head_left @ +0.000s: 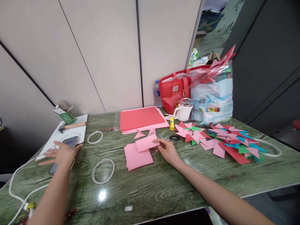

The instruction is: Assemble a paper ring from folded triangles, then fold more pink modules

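Observation:
My right hand [167, 150] pinches the right end of a folded pink paper [146, 143]. That piece is held over a small stack of pink paper squares [139, 161] on the table. My left hand [61, 152] is spread over a phone [71, 141] whose screen is lit, and it covers the phone's middle. I cannot tell whether the palm touches it. Just behind the stack lie two small folded pink pieces [139, 134]. Right of them, partly behind my right hand, are scissors with black handles [174, 137].
Large red and pink sheets [142, 118] lie at the back. A glue stick [172, 123], white mug [184, 109], bottle [157, 93], red bag [172, 93] and plastic bag [212, 93] stand rightward. Colourful folded papers [234, 140] spread right. White rings [103, 171], a hammer [72, 125] and cable [14, 184] lie left.

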Action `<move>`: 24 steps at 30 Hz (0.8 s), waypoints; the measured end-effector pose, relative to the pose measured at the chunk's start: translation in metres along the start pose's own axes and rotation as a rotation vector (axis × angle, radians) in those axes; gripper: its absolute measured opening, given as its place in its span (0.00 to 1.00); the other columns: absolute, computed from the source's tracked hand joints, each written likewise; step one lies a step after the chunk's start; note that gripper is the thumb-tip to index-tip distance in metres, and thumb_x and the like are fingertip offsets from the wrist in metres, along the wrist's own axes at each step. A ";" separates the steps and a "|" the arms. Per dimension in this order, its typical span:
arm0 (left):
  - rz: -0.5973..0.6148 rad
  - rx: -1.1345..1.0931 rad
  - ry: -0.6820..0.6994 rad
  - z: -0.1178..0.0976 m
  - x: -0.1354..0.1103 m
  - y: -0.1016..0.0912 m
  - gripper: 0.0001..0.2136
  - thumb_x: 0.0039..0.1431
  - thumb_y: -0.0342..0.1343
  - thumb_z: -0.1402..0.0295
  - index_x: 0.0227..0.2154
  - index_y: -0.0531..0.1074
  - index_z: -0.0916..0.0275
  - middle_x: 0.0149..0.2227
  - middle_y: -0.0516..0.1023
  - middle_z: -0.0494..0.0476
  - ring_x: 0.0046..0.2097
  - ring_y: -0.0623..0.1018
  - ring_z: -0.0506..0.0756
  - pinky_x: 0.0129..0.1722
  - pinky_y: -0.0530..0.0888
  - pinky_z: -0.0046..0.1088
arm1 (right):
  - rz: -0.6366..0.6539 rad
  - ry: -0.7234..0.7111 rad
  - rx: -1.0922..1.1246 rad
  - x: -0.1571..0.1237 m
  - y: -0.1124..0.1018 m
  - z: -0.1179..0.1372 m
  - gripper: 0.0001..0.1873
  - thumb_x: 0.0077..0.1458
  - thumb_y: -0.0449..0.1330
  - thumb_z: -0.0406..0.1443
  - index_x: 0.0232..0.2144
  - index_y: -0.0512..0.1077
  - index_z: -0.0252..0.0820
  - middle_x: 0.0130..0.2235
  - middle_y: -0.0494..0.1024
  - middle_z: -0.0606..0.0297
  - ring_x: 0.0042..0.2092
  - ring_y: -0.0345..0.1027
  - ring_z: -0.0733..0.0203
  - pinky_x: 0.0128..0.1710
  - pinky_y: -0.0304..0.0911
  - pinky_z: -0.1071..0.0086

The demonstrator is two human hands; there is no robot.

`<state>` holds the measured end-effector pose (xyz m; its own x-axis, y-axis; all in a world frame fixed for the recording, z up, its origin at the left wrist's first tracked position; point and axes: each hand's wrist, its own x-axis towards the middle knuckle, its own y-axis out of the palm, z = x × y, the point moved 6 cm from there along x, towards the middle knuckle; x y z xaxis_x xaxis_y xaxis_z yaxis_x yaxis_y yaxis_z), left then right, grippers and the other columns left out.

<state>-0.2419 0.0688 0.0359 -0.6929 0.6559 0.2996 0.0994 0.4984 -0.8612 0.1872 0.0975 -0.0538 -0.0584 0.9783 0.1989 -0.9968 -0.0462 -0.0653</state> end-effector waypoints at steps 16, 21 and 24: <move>0.954 -1.246 0.039 -0.167 -0.215 0.065 0.23 0.43 0.63 0.65 0.44 0.70 0.66 0.46 0.75 0.67 0.46 0.75 0.62 0.48 0.70 0.41 | -0.139 -0.044 0.199 -0.006 -0.006 0.030 0.14 0.44 0.61 0.41 0.34 0.71 0.41 0.34 0.74 0.62 0.31 0.70 0.61 0.28 0.70 0.67; 0.963 -1.367 0.006 -0.165 -0.212 0.071 0.18 0.43 0.63 0.64 0.37 0.73 0.70 0.34 0.80 0.62 0.34 0.79 0.60 0.38 0.76 0.40 | -0.050 -0.042 0.253 -0.005 0.001 0.023 0.13 0.43 0.63 0.40 0.32 0.69 0.40 0.33 0.72 0.64 0.28 0.67 0.65 0.28 0.70 0.69; 0.985 -1.380 0.005 -0.161 -0.212 0.075 0.17 0.42 0.63 0.65 0.36 0.74 0.70 0.31 0.80 0.61 0.33 0.80 0.60 0.37 0.76 0.41 | 0.011 -0.035 0.257 -0.005 0.005 0.018 0.13 0.43 0.63 0.39 0.33 0.69 0.41 0.34 0.71 0.65 0.28 0.67 0.66 0.29 0.70 0.69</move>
<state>0.0274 0.0583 -0.0258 0.0088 0.9960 -0.0886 0.9642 0.0150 0.2646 0.1818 0.0887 -0.0380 -0.0671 0.9699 0.2340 -0.9770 -0.1114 0.1818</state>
